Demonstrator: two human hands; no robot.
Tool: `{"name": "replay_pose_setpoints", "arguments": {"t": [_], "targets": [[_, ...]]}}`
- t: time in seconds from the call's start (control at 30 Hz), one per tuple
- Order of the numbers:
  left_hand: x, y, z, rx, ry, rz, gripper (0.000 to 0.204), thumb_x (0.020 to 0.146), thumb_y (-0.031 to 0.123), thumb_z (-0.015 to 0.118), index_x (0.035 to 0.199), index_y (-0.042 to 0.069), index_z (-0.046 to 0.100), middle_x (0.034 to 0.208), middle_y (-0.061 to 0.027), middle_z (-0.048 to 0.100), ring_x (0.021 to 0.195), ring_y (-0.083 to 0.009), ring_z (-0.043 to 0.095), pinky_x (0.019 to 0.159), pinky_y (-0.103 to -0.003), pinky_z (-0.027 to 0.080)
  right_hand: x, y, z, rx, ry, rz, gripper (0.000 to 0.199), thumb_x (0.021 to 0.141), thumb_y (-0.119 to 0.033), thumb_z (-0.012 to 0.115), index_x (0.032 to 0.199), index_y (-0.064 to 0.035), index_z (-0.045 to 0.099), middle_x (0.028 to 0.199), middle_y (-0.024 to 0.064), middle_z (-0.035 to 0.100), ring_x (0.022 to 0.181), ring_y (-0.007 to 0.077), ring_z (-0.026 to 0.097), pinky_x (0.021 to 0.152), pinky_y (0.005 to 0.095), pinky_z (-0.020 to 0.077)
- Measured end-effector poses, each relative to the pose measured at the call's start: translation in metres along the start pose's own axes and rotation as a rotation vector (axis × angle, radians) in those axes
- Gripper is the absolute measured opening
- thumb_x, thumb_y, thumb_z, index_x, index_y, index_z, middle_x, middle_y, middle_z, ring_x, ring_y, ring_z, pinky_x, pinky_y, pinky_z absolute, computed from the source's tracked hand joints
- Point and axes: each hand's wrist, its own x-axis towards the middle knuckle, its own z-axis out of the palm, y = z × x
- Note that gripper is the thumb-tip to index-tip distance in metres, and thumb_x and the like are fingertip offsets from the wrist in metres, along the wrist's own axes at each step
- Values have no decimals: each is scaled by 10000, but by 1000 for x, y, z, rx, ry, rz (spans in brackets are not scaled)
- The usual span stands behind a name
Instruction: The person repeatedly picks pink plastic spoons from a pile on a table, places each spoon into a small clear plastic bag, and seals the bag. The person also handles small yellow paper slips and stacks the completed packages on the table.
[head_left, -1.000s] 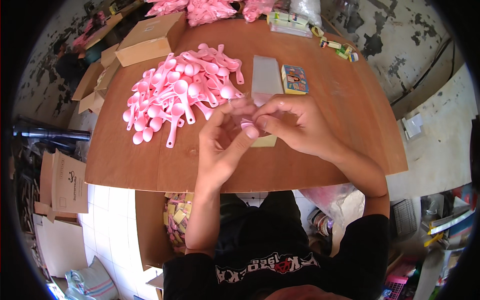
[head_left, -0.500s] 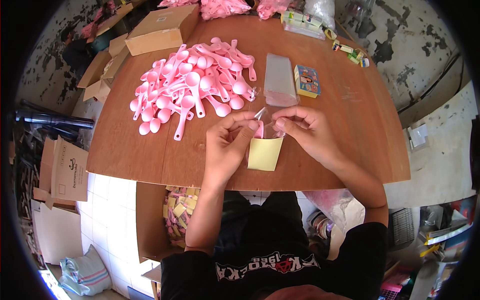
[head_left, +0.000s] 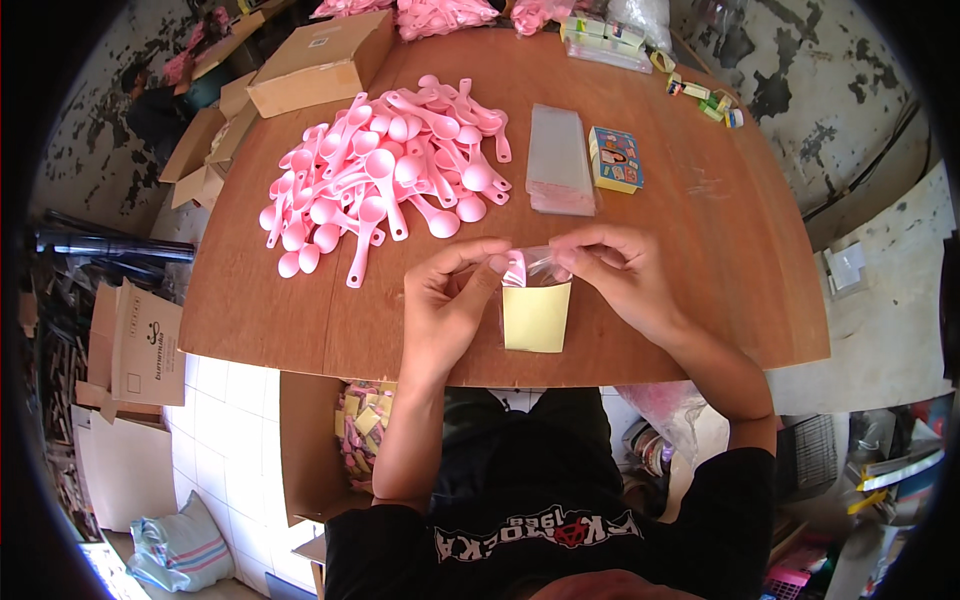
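Between my hands, near the table's front edge, is a clear plastic bag (head_left: 540, 262) with a pale yellow card (head_left: 536, 318) in its lower part. A pink spoon handle (head_left: 515, 270) shows above the card, inside the bag. My left hand (head_left: 455, 300) pinches the bag's upper left edge between thumb and fingers. At the upper right edge, my right hand (head_left: 615, 270) pinches the film the same way. A heap of pink measuring spoons (head_left: 380, 170) lies to the left, beyond my left hand. Past the bag is a stack of clear bags (head_left: 560, 160), beside a pack of printed cards (head_left: 616, 160).
The wooden table (head_left: 700, 260) carries a closed cardboard box (head_left: 320, 65) at the far left and pink bundles (head_left: 445, 18) along its back. Small labelled pieces (head_left: 705, 100) lie at the back right. Below, left of my legs, an open carton (head_left: 310, 450) contains several packed bags.
Both hands have drawn slightly apart, and the bag's top edge is now stretched flatter between them. The card hangs a little lower and straighter in view.
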Motion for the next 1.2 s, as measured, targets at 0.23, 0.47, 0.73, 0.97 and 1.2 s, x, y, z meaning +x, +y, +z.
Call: {"name": "replay_pose_setpoints", "arguments": {"t": [0.23, 0.47, 0.73, 0.97, 1.2], "targets": [[-2, 2, -5, 23, -41, 33, 141, 931, 1, 631, 1045, -19, 710, 999, -78, 724, 881, -98, 657, 776, -243, 536, 3, 2, -8, -64, -147, -160, 167, 898, 85, 589, 983, 29, 722, 985, 96, 692, 868, 118, 661, 735, 232, 530], [-2, 4, -6, 77, -72, 77, 233, 905, -94, 516, 1021, -33, 709, 1002, -90, 727, 880, -99, 649, 783, -241, 520, 5, 0, -11, -242, -182, -266, 296, 827, 158, 533, 966, -4, 738, 949, 63, 684, 838, 112, 635, 683, 235, 474], [-2, 2, -8, 67, -73, 34, 223, 908, -78, 506, 1004, -41, 704, 1018, -122, 723, 924, -144, 660, 837, -274, 515, 5, -5, -10, -296, -179, -282, 286, 827, 150, 534, 966, 2, 736, 936, 77, 685, 839, 141, 649, 704, 254, 490], [0, 1, -10, -17, -85, 30, 220, 900, -104, 521, 1059, -58, 666, 1011, -124, 718, 919, -127, 660, 789, -248, 524, 1, -4, -12, -292, -195, -287, 253, 822, 124, 562, 968, 7, 731, 951, 90, 678, 859, 164, 650, 732, 271, 501], [-8, 7, -10, -2, -119, 0, 335, 830, -86, 720, 1145, -48, 611, 970, -167, 714, 871, -175, 705, 728, -251, 580, 0, -11, 0, -444, -167, -429, 226, 796, 37, 727, 1018, -4, 722, 958, 107, 671, 882, 166, 651, 776, 291, 519]]}}
